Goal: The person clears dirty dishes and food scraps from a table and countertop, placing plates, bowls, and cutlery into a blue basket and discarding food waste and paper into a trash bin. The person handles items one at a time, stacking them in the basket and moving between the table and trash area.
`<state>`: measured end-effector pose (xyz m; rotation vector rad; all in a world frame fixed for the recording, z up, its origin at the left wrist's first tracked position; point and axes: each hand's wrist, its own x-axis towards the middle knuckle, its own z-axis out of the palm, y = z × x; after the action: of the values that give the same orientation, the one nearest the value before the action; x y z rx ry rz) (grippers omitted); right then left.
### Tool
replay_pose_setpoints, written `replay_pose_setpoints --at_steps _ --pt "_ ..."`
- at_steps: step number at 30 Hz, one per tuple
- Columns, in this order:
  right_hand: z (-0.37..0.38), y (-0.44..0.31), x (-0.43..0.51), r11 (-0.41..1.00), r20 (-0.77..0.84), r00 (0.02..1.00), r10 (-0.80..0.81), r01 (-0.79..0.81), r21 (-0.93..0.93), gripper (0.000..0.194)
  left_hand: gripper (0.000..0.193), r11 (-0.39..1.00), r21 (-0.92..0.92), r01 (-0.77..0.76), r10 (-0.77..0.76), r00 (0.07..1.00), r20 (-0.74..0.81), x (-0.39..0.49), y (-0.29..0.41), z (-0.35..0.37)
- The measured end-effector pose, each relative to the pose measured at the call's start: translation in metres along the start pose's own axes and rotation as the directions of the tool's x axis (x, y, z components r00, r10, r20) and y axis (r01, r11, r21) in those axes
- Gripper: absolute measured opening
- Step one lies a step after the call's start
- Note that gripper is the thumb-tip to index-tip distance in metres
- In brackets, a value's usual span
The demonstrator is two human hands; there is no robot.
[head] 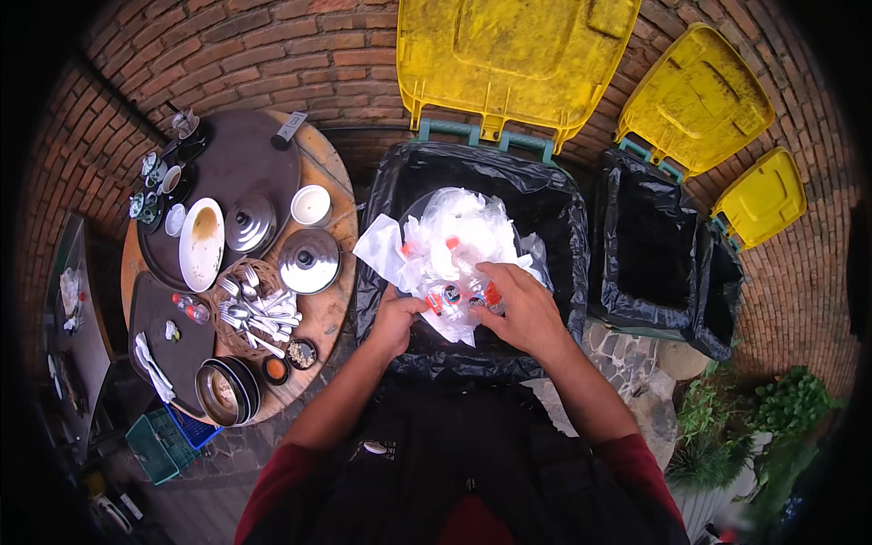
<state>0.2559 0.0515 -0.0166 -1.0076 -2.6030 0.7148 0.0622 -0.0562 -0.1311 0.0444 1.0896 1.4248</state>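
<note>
My left hand (395,320) grips the near left edge of a dark round tray or container, mostly hidden under a heap of crumpled white tissues and clear plastic (463,231). Over the heap's near right side is my right hand (521,303), fingers spread and touching clear plastic bottles with labels (453,293). Whether its fingers grip a bottle cannot be told. Both hands are above a wheeled bin lined with a black plastic bag (565,272), its yellow lid (511,61) tipped back. A white paper piece (380,248) sticks out at the heap's left.
On the left, a round wooden table (334,170) bears dark trays, an oval white plate (201,245), metal lids (310,261), a wicker basket of cutlery (255,310) and stacked bowls (228,392). More lined bins (650,238) stand right, before a brick wall (293,61). Crates (160,446) lie low left.
</note>
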Motion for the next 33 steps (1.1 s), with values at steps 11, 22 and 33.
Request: replay_pose_setpoints --at_steps 11,22,33 --pt "-0.024 0.008 -0.015 0.981 -0.143 0.971 0.194 -0.188 0.056 0.073 0.081 0.999 -0.037 0.015 -0.014 0.999 0.034 0.005 0.004 0.019" --pt "-0.139 0.218 -0.097 0.845 -0.817 0.530 0.228 -0.524 -0.104 0.061 0.079 1.000 0.009 -0.022 0.021 1.000 0.018 0.022 -0.015 0.026" --pt "0.014 0.016 -0.025 0.984 -0.207 0.978 -0.002 0.039 0.173 0.056 0.069 1.000 -0.014 0.012 -0.012 1.000 0.010 0.013 -0.026 0.043"
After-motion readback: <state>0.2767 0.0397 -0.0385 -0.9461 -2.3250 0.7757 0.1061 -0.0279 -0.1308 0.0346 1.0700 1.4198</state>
